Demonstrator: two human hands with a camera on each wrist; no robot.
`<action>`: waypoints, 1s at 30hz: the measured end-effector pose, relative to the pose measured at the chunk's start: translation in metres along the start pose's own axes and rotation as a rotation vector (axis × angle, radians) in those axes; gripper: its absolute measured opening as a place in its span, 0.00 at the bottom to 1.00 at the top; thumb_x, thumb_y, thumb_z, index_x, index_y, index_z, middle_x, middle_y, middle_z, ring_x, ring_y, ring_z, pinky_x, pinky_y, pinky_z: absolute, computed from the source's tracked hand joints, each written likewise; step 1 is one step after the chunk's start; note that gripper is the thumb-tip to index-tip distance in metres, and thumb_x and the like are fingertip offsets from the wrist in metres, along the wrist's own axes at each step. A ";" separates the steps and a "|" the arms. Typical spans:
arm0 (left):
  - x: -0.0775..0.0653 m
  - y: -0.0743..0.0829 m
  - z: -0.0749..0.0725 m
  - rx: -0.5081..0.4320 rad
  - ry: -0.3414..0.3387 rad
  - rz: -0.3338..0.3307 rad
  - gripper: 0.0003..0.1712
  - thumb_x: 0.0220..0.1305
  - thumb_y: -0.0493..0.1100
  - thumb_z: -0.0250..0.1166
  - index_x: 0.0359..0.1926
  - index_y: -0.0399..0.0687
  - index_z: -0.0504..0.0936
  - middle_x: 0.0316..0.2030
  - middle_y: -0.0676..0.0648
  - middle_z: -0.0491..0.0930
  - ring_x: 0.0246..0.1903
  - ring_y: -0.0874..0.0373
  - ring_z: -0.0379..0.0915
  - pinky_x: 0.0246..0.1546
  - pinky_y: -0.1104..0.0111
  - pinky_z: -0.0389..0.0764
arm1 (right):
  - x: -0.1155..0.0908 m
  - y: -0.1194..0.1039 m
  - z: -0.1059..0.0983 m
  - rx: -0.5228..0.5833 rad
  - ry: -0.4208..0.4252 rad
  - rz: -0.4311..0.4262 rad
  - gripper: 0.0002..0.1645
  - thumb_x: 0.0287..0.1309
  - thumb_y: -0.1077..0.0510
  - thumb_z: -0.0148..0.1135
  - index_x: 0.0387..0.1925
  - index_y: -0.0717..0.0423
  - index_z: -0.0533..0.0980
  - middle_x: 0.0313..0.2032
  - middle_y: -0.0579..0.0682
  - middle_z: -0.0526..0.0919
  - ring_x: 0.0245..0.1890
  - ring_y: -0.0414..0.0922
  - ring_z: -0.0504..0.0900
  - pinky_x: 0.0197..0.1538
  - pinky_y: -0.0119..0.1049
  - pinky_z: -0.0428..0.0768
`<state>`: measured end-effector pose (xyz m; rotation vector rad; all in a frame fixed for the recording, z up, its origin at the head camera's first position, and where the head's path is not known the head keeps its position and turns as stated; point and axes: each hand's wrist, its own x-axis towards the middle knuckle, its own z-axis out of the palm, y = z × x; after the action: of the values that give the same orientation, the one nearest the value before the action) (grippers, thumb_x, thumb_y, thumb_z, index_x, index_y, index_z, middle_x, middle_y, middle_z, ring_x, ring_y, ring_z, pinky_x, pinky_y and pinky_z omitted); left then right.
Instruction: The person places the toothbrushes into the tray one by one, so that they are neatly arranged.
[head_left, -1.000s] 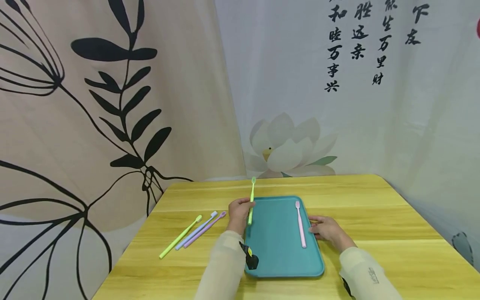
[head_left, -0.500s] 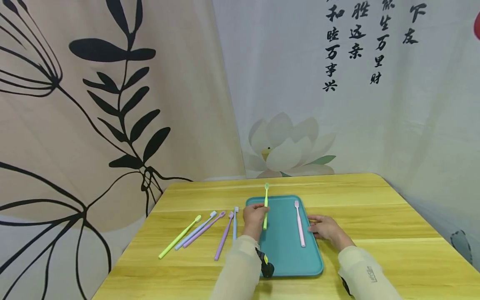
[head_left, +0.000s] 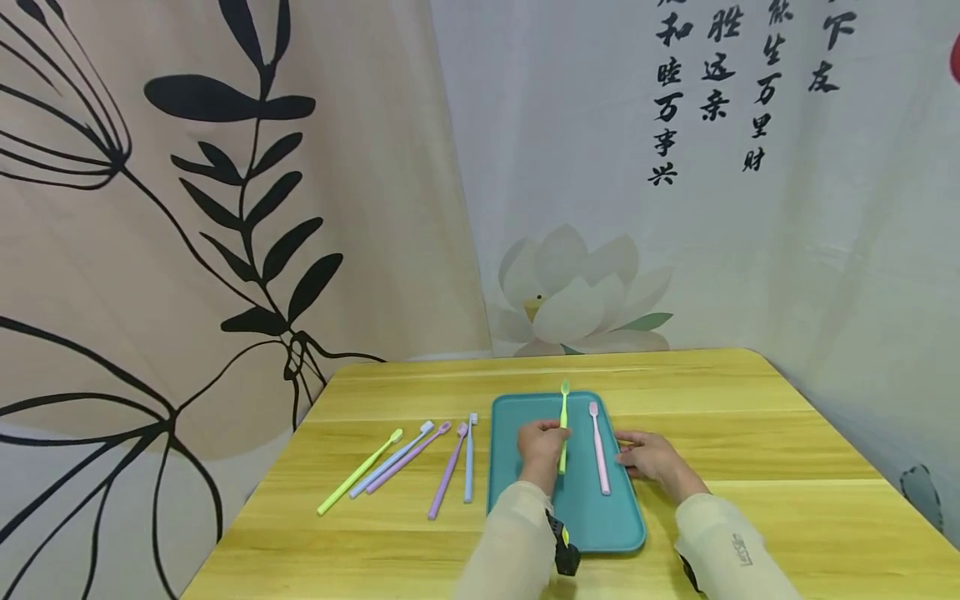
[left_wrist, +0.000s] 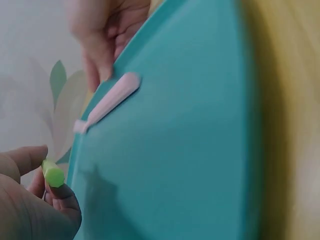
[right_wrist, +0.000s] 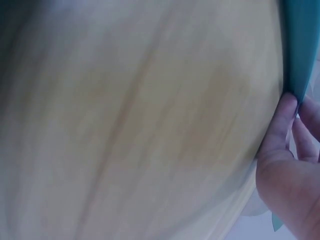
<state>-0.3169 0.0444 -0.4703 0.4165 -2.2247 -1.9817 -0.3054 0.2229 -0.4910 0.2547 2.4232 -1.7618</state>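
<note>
Left hand (head_left: 542, 454), of two hands in view: grip pinching one green toothbrush (head_left: 564, 410), thumb and fingers on the handle, bristle end pointing away from the person. Brush is held above one teal tray (head_left: 600, 521), off its surface (the left wrist view has a dark shadow on the tray below). Right hand (head_left: 654, 461): grip on the tray's right edge, digits on either side of the rim.

One pink toothbrush (head_left: 600, 450) lies on the tray, near the right rim, head toward the far end.

Left of the tray, five brushes on one wooden table (head_left: 840, 533), two groups. Group of two, near the tray: one purple toothbrush (head_left: 446, 477), tilted, and one blue toothbrush (head_left: 469, 462), nearly straight. Group of three, farther left, side by side at a slant: second green toothbrush (head_left: 360, 472), second blue toothbrush (head_left: 392, 462), second purple toothbrush (head_left: 407, 461). Total seven: two green, two blue, two purple, one pink.

Two pale sleeves. Behind, printed cloth (head_left: 390, 167): black plants, one lotus, columns of characters.
</note>
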 end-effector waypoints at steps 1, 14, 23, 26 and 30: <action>-0.003 -0.001 0.003 0.005 0.002 -0.002 0.09 0.52 0.31 0.74 0.37 0.37 0.88 0.33 0.45 0.82 0.36 0.49 0.79 0.38 0.57 0.81 | 0.000 0.000 0.000 -0.003 0.001 -0.001 0.32 0.62 0.72 0.61 0.66 0.72 0.66 0.46 0.63 0.77 0.39 0.45 0.81 0.41 0.38 0.83; -0.017 -0.003 0.021 0.132 0.024 -0.020 0.08 0.49 0.32 0.76 0.33 0.39 0.87 0.29 0.47 0.81 0.31 0.53 0.77 0.33 0.60 0.80 | -0.002 -0.001 0.001 -0.001 0.007 0.010 0.31 0.62 0.71 0.60 0.67 0.70 0.67 0.47 0.63 0.78 0.39 0.46 0.81 0.41 0.38 0.83; -0.023 -0.002 0.023 0.259 0.053 0.058 0.06 0.46 0.30 0.76 0.27 0.39 0.87 0.25 0.47 0.80 0.28 0.52 0.75 0.30 0.61 0.80 | -0.002 0.000 0.002 0.003 0.017 -0.004 0.30 0.62 0.72 0.60 0.66 0.71 0.67 0.46 0.64 0.78 0.38 0.46 0.81 0.40 0.38 0.83; -0.024 -0.001 0.022 0.318 0.062 0.099 0.06 0.44 0.29 0.76 0.23 0.39 0.86 0.22 0.48 0.80 0.26 0.53 0.75 0.29 0.62 0.79 | -0.001 0.001 0.003 0.006 0.017 -0.003 0.30 0.62 0.72 0.59 0.66 0.72 0.67 0.45 0.63 0.78 0.37 0.45 0.81 0.39 0.38 0.83; -0.024 0.000 0.022 0.358 0.050 0.119 0.07 0.44 0.29 0.75 0.20 0.39 0.84 0.20 0.48 0.78 0.23 0.55 0.73 0.27 0.63 0.78 | 0.000 0.001 0.002 0.000 0.022 0.003 0.30 0.62 0.72 0.59 0.66 0.71 0.67 0.46 0.63 0.78 0.37 0.45 0.81 0.39 0.38 0.83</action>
<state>-0.2999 0.0726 -0.4715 0.3557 -2.5102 -1.4995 -0.3050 0.2208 -0.4928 0.2790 2.4369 -1.7675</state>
